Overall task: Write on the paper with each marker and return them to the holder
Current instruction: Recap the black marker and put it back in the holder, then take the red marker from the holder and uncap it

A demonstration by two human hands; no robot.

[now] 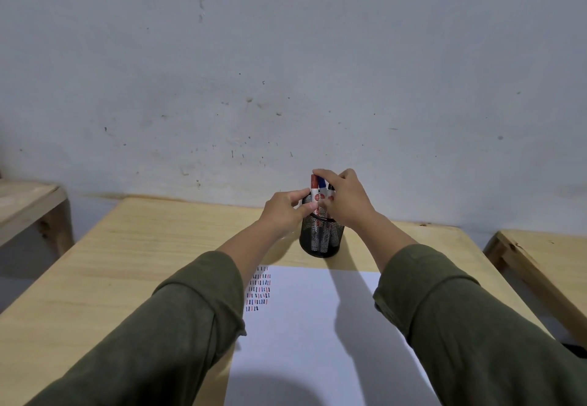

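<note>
A black mesh holder stands on the wooden table beyond the paper. Three markers stand upright in it: a red-capped marker, a blue-capped marker and a black-capped marker. My left hand grips the holder's left rim, thumb and fingers against the mesh. My right hand is curled over the marker tops, its fingers pinching around the blue-capped marker. The white paper lies in front of me, with rows of short red, blue and black strokes near its upper left corner.
The wooden table butts against a grey scuffed wall. Another wooden table stands at the left and a third wooden table at the right. My sleeves cover parts of the paper.
</note>
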